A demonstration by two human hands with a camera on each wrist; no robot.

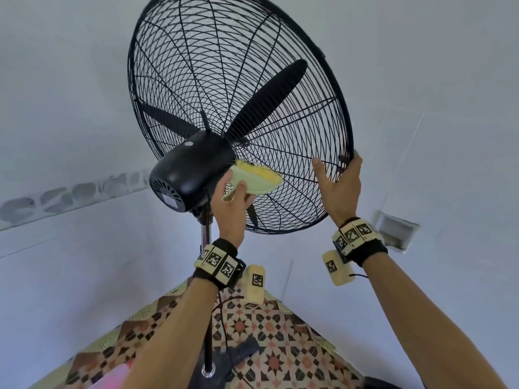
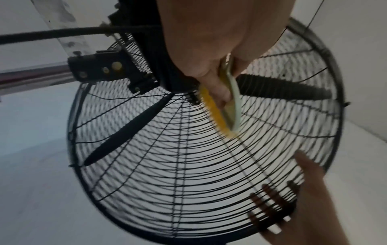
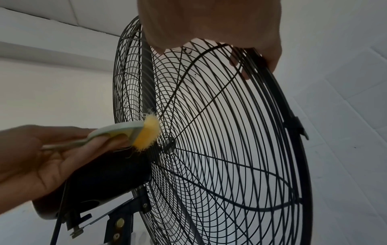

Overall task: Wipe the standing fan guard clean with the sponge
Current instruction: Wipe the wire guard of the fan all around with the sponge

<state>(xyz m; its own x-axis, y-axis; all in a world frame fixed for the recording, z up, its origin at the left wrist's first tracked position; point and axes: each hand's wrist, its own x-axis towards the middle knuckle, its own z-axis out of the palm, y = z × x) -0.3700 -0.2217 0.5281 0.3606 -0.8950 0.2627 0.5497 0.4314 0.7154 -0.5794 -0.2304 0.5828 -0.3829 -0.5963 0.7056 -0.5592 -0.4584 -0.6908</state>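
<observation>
The black wire fan guard tilts overhead, with dark blades inside and the motor housing at its rear centre. My left hand grips the sponge, a pale green holder with a yellow fuzzy pad. The pad presses on the rear guard wires right beside the housing. In the left wrist view the sponge lies along a spoke near the hub. My right hand grips the guard's lower right rim, thumb on the rear wires and fingers curled round the edge.
The fan's pole runs down to a base on the patterned tile floor, with a black cable beside it. White walls meet in a corner behind the fan. A recessed wall box sits to the right. A dark flat object lies on the floor.
</observation>
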